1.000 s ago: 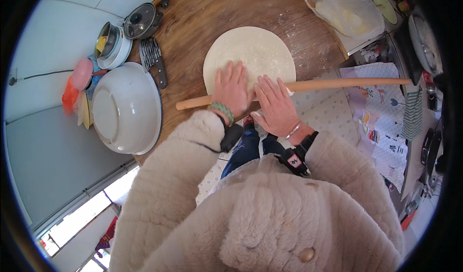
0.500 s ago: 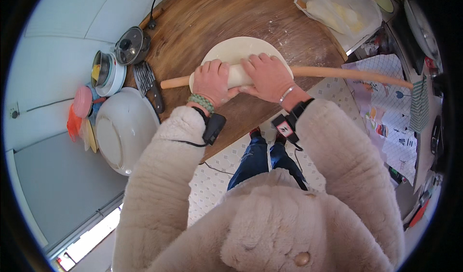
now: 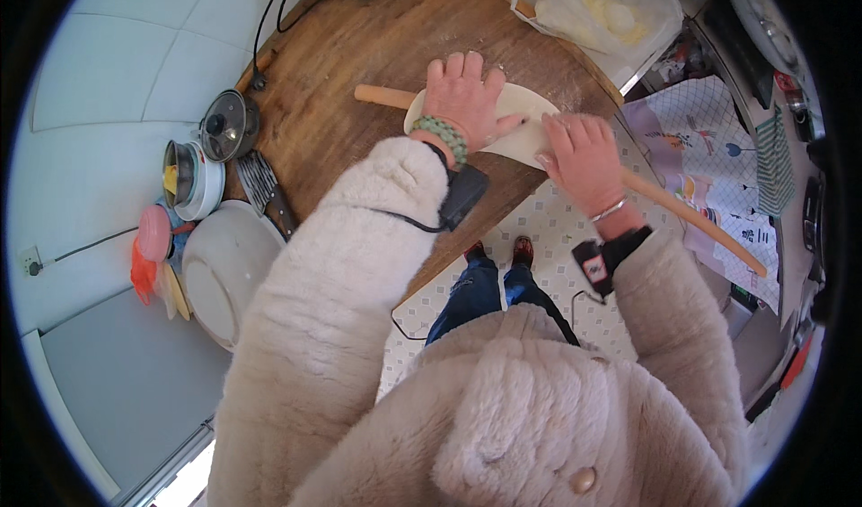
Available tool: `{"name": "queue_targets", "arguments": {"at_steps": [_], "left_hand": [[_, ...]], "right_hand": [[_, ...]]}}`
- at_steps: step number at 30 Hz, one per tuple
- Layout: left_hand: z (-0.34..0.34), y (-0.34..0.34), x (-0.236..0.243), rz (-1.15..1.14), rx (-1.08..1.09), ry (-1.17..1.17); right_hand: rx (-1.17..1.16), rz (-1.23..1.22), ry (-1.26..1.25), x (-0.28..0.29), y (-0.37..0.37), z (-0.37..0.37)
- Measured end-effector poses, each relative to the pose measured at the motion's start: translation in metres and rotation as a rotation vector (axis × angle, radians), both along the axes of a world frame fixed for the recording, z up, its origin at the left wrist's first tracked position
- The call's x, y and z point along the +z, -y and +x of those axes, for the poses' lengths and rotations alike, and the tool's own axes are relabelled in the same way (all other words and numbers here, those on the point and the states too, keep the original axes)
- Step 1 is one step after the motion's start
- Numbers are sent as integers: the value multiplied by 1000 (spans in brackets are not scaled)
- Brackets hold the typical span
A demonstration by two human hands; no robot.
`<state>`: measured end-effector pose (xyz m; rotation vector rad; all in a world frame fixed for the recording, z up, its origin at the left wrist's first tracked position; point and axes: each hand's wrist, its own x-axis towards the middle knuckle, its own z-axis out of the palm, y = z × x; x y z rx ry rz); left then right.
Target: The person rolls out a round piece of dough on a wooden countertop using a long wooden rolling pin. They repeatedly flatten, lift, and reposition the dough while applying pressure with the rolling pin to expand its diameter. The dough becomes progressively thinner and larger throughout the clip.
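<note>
Both hands are busy at the dough, set apart from each other. On the left hand (image 3: 467,98), palm down, I see the fingers and thumb fanned wide across the round, pale, flattened sheet of dough (image 3: 528,101); a green braided bracelet (image 3: 442,139) circles the wrist. At the dough's right edge the right hand (image 3: 584,161) bends its fingers, thumb toward the sheet, below a thin silver bangle (image 3: 609,209); I can't tell whether it grips anything underneath. Through it all runs a long tan wooden rolling pin (image 3: 693,218), one end toward ten o'clock from the dough, the other toward four, its middle hidden by dough and hands.

Taking the dough as the clock's centre, a small pink round bowl (image 3: 154,233) sits past eight o'clock. A dark pot with a glass lid (image 3: 229,125) is at nine, a big white basin (image 3: 229,269) with its underside showing at eight, and a broad-bladed, dark-handled knife (image 3: 260,184) between them. The dough lies near the edge of the brown wooden counter (image 3: 346,49). Between one and two o'clock slumps a clear plastic bag (image 3: 548,0), something pale inside; at three hangs a green-striped cloth (image 3: 774,161).
</note>
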<state>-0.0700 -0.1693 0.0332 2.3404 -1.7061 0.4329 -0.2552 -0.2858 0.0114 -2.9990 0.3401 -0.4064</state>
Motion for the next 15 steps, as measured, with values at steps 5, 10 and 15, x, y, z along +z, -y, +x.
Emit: {"name": "queue_targets", "arguments": {"at_steps": [5,10,15], "left_hand": [[-42,-27,-10,-131,-104,0],[6,19,-46,-15,-229,-216],[31,67,-21,75,-101,-146]], "right_hand": [[-112,156,101,-29,-49,-10],[-164,298,52,-34,20,32],[-363,85,-111,5,64,74]]}}
